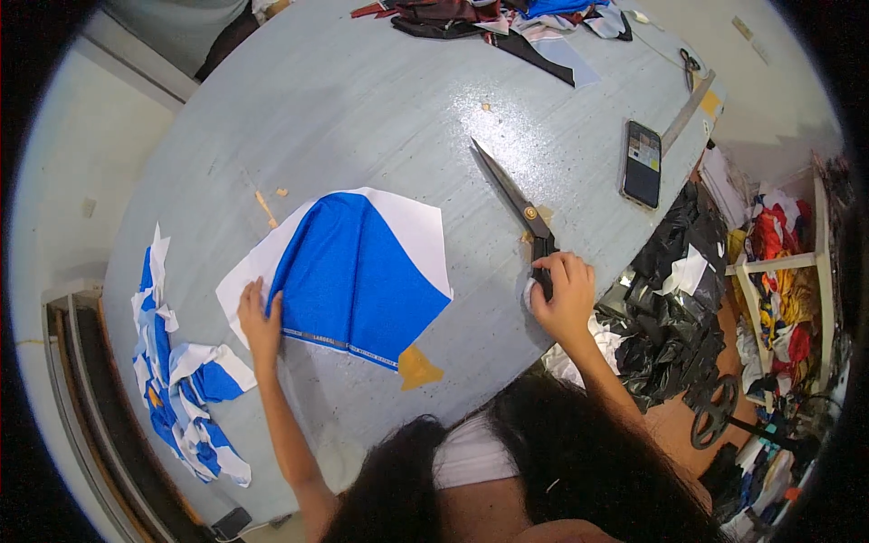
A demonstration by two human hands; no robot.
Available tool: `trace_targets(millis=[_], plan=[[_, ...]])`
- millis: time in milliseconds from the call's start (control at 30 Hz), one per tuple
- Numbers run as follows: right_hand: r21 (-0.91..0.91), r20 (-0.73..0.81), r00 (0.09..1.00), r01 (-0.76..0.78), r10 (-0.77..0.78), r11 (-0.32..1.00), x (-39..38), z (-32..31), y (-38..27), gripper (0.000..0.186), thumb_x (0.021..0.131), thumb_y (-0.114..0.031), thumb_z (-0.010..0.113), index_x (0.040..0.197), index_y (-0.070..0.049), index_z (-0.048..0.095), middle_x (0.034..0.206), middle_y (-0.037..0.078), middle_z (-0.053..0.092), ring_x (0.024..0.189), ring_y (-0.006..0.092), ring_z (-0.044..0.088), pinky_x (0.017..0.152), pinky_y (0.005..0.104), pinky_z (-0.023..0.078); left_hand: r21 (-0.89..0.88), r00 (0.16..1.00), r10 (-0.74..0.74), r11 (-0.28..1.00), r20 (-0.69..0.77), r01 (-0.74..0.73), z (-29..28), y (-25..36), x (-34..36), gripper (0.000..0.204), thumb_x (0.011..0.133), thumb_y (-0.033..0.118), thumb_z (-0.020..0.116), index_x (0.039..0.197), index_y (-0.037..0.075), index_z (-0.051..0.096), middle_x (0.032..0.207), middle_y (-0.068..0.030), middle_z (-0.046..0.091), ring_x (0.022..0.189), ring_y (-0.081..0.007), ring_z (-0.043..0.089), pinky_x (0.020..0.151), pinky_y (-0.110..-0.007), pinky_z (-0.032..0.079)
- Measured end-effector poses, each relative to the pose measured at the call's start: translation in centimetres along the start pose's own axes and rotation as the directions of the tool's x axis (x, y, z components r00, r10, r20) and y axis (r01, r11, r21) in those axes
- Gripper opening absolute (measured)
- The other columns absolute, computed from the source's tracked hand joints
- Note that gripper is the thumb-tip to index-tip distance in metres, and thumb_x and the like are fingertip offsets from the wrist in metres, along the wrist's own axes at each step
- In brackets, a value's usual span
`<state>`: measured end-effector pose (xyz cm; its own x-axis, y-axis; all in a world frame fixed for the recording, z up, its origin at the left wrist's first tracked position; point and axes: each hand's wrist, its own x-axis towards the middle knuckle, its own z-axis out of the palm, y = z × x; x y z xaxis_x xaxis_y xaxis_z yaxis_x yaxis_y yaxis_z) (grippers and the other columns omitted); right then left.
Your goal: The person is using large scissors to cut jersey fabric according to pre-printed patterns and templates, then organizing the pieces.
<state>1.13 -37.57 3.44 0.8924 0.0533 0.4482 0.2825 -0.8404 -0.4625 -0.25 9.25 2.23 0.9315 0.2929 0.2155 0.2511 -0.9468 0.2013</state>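
My left hand [260,317] rests on the left edge of a piece of bright blue fabric [353,271] lying over white paper [412,231], its fingers slightly apart. A narrow printed band runs along the fabric's lower edge. A yellowish patch [418,366] shows beside the lower right corner. My right hand [566,294] is wrapped round the handles of large black scissors [511,190], which lie on the grey table [226,136] to the right of the fabric, blades closed and pointing away from me.
Blue and white scraps [199,380] lie at left. A phone [641,163], long ruler [681,118] and small scissors [690,68] lie at right; dark fabric pieces [489,23] lie at the back. Beside the table are black plastic bags [670,326] and a shelf [774,264] of colourful cloth.
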Motion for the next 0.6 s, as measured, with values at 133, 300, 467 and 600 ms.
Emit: trace_targets(millis=[133, 300, 467, 600], plan=[[-0.014, 0.032, 0.999, -0.032, 0.032, 0.999, -0.1, -0.2, 0.1, 0.026, 0.059, -0.008, 0.057, 0.085, -0.008, 0.056, 0.085, 0.007, 0.052, 0.081, 0.025, 0.05, 0.069, 0.0359, 0.034, -0.317, 0.974, 0.151, 0.944, 0.167, -0.092, -1.5, -3.2, 3.7, 0.031, 0.073, 0.009, 0.064, 0.103, 0.005, 0.058, 0.089, -0.0067, 0.056, 0.084, -0.0209, 0.052, 0.079, -0.03, 0.039], [-0.011, 0.019, 0.999, -0.031, 0.031, 0.999, 0.2, -0.4, 0.0, 0.026, 0.059, -0.009, 0.057, 0.085, -0.009, 0.056, 0.085, 0.007, 0.052, 0.082, 0.0249, 0.05, 0.07, 0.036, 0.034, -0.434, 0.757, 0.298, 0.9, 0.581, -0.021, -2.7, -7.2, 10.3, 0.028, 0.076, 0.011, 0.061, 0.103, 0.006, 0.057, 0.088, -0.0046, 0.055, 0.085, -0.0163, 0.051, 0.079, -0.027, 0.038], [0.003, 0.043, 0.999, -0.026, 0.026, 1.0, 0.3, 0.2, 0.2, 0.026, 0.059, -0.01, 0.057, 0.085, -0.009, 0.056, 0.087, 0.007, 0.052, 0.084, 0.0252, 0.05, 0.072, 0.0359, 0.035, -0.376, 0.716, 0.018, 0.86, 0.698, 0.345, -5.1, -2.8, 11.7, 0.033, 0.087, 0.026, 0.047, 0.111, 0.005, 0.054, 0.105, -0.0112, 0.056, 0.095, -0.0202, 0.051, 0.084, -0.031, 0.038], [-0.028, 0.025, 0.999, -0.039, 0.04, 0.999, 0.1, 0.3, -0.2, 0.027, 0.061, -0.009, 0.056, 0.088, -0.009, 0.056, 0.091, 0.01, 0.054, 0.09, 0.027, 0.05, 0.077, 0.0372, 0.035, -0.114, 0.764, 0.448, 0.886, 0.464, -0.45, 0.4, -8.1, 9.5, 0.045, 0.093, 0.033, 0.033, 0.116, -0.002, 0.048, 0.12, -0.023, 0.047, 0.107, -0.0374, 0.045, 0.093, -0.042, 0.033]])
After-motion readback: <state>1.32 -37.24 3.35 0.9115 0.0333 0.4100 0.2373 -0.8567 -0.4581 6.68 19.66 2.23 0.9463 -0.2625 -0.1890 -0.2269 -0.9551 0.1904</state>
